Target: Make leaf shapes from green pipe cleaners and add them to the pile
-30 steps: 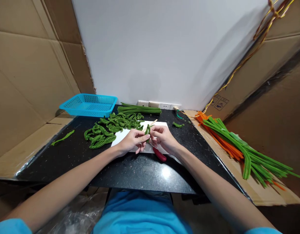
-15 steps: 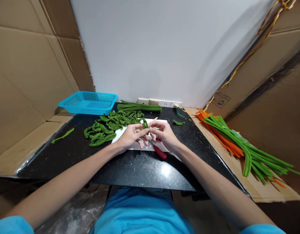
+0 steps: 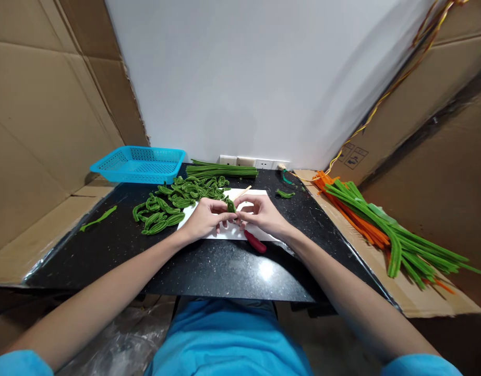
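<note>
A small looped leaf of green fuzzy pipe cleaner [image 3: 230, 205] stands up between my two hands, above a white sheet [image 3: 235, 235]. My left hand [image 3: 204, 218] pinches it between thumb and forefinger. On the other side, my right hand [image 3: 264, 215] has thumb and fingertips closed at the leaf's lower end. A red-handled tool [image 3: 255, 243] lies below my right hand; its head is hidden. Behind the fingers, a thin wooden stick [image 3: 243, 191] rests on the sheet. To the left lies a pile of similar green leaves [image 3: 178, 201].
A blue plastic basket [image 3: 139, 166] stands at the back left. Straight green pipe cleaners [image 3: 223, 171] lie along the wall near sockets [image 3: 264, 164]. Green stems [image 3: 405, 235] and orange stems [image 3: 358, 219] lie on cardboard at right. One loose green piece [image 3: 284, 194] is beyond my right hand.
Both hands stay together at the sheet, with small finger shifts around the leaf. The leaf has moved slightly left, and my right fingertips now pinch its lower end.
</note>
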The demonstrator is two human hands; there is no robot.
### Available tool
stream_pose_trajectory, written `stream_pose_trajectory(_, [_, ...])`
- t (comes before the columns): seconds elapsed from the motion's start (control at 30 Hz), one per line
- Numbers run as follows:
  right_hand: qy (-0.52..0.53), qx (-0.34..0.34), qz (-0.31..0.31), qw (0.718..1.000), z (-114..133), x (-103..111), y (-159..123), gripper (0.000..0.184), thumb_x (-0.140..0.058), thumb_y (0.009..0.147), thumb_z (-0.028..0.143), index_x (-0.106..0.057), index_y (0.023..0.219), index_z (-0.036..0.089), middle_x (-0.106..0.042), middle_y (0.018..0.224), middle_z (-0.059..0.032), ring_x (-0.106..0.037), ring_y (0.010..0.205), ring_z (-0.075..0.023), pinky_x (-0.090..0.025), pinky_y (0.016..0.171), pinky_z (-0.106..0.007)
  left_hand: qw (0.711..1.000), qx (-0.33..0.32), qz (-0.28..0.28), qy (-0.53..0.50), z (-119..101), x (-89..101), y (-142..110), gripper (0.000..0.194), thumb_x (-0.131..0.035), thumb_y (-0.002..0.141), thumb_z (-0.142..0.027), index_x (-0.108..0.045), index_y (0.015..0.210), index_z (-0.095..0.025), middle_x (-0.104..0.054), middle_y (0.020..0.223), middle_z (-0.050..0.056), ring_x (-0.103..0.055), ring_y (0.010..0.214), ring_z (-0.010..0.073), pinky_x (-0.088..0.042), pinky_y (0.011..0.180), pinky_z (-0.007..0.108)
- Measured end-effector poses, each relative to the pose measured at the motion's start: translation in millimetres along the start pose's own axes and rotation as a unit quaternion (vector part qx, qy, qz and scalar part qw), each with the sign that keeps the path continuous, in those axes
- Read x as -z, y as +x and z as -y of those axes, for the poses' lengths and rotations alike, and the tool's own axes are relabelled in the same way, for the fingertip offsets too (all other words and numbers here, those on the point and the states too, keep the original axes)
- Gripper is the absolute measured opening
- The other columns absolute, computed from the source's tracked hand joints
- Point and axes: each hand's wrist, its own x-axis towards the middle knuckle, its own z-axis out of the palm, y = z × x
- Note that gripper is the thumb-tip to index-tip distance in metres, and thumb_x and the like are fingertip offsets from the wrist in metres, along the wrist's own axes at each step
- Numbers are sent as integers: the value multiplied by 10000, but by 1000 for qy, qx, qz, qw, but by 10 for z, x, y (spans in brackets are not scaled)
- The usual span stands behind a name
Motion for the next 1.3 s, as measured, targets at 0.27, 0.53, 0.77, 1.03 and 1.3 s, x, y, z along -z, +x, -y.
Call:
stream_pose_trajectory(0.27, [-29,8,-42,999,56,-36,-1,260,-815,796,374,-686,883,166,-685,754,-12,-696,631,-158,-574,606,-278,1000,12,9,-7,10,13,17,443,-792,802,-553,-708,759,-121,-604,591,5,-539,456,99,-464,355,192])
stream_pose_trajectory(0.53, [-11,17,-100,995,-16,-40,29,324,-833,777,413,-734,949,157,-713,916,-57,-715,750,-175,-654,726,-351,1000,20,-4,-5,-14,-1,11,436,-734,852,-563,-637,796,-141,-597,594,2,-565,432,116,-460,352,204])
stream_pose_trajectory(0.77, [-45,14,-101,994,-103,-35,50,342,-834,765,441,-751,921,149,-734,940,-72,-715,725,-183,-652,681,-345,996,-18,-8,88,-67,-34,-23,291,-652,922,-398,-648,797,-136,-638,683,17,-589,524,115,-478,486,219])
stream_pose_trajectory(1.03, [-86,27,-113,989,-113,-86,45,213,-778,784,344,-729,863,152,-721,896,-58,-685,716,-165,-591,643,-286,982,-40,-30,179,-75,-44,-24,207,-609,901,-281,-673,774,-132,-703,745,52,-637,689,171,-470,627,257])
stream_pose_trajectory(1.3, [-115,40,-127,984,-42,-146,27,93,-696,766,233,-674,813,155,-673,842,-29,-643,699,-146,-547,622,-261,980,-43,-4,192,-143,-47,-53,197,-574,933,-276,-650,808,-144,-691,766,37,-623,691,172,-440,630,258])
